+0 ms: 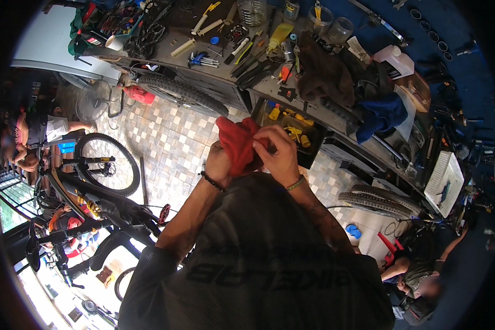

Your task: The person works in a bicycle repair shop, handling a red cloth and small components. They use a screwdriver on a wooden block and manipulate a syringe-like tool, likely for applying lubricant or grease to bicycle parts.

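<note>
A red cloth (pixel 238 135) is held up in front of my chest, near the middle of the view. My left hand (pixel 219 163) grips it from the left, its fingers curled and mostly hidden by the folds. On the right, my right hand (pixel 276 151) pinches the cloth with bent fingers. Whether anything is wrapped inside it, I cannot tell. Just beyond my hands, an open drawer (pixel 312 156) holds several yellow-handled items. Along the bench (pixel 208 80) above it lie hand tools, jars, a brown cloth (pixel 326 74) and a blue cloth (pixel 380 115).
A bicycle (pixel 74 190) stands at my left, and a tyre (pixel 182 94) leans below the bench. At right are more tyres (pixel 378 201) and a white basket (pixel 444 181). Other people appear at far left (pixel 30 135), lower left (pixel 71 234) and lower right (pixel 423 278). Tiled floor (pixel 159 126) shows between.
</note>
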A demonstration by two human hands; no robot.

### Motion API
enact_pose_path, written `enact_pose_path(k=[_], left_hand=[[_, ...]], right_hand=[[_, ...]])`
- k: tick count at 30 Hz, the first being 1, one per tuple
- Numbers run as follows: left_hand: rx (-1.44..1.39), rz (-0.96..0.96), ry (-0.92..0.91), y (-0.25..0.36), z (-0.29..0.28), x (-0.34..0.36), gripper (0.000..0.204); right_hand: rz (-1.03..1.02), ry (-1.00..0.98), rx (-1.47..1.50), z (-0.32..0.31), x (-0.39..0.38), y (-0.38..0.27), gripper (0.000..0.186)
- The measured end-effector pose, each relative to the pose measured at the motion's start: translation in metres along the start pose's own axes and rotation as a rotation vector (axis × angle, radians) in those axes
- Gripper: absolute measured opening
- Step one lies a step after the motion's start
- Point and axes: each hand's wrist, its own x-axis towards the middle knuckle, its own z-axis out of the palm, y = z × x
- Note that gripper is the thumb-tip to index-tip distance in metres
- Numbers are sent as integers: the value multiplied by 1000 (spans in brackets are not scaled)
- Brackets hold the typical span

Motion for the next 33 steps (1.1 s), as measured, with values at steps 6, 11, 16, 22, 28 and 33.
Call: enact_pose_path(k=[6, 11, 16, 22, 28, 33], left_hand=[[-81, -63, -74, 12, 1, -1, 37], [-211, -112, -123, 25, 15, -6, 39], [40, 22, -201, 31, 18, -8, 36], [-180, -38, -243, 18, 13, 3, 44], [-158, -55, -186, 43, 37, -13, 37], [68, -26, -197, 39, 19, -10, 44]], right_hand=[[-58, 10, 22, -4, 6, -9, 17], [-5, 72, 124, 0, 3, -8, 16], [73, 50, 263, -1, 3, -2, 10], [185, 121, 562, 7, -2, 0, 12], [250, 146, 659, 7, -6, 6, 17], [-63, 113, 142, -2, -1, -10, 22]])
